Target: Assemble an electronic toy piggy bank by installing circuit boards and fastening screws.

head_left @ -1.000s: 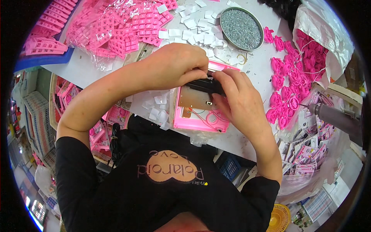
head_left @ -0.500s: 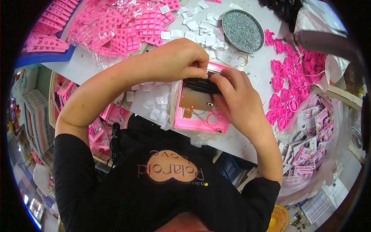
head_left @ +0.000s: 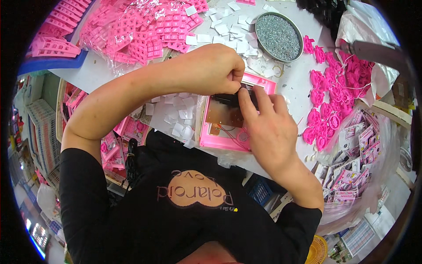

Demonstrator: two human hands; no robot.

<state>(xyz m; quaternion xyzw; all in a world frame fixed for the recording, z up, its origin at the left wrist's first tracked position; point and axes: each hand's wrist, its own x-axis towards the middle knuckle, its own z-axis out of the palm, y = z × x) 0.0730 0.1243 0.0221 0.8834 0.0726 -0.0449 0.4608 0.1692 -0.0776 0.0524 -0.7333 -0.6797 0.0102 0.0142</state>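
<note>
A pink plastic casing (head_left: 224,143) lies in front of me on a clear plastic bag, its hollow side up. Inside it are a brown circuit board (head_left: 220,114), thin red wires (head_left: 228,134) and, toward the far side, a black part (head_left: 226,100). My left hand (head_left: 222,70) reaches over from the left, thumb and fingers pinched at the far end of the black part; whatever is between them is hidden. My right hand (head_left: 268,127) lies over the casing's right side, fingers spread and their tips down on the black part. Its thumb is out of sight.
A round tin of small metal screws (head_left: 279,37) stands beyond the casing, near scattered white paper squares (head_left: 222,28). Bagged pink keypads (head_left: 145,31) lie far left. To the right are pink coiled cords (head_left: 325,105) and a bag of printed cards (head_left: 351,163).
My right hand has shifted from the black part's side to lie over it, fingers now more spread. The black part sits lower in the casing. My left hand stays at its far end.
</note>
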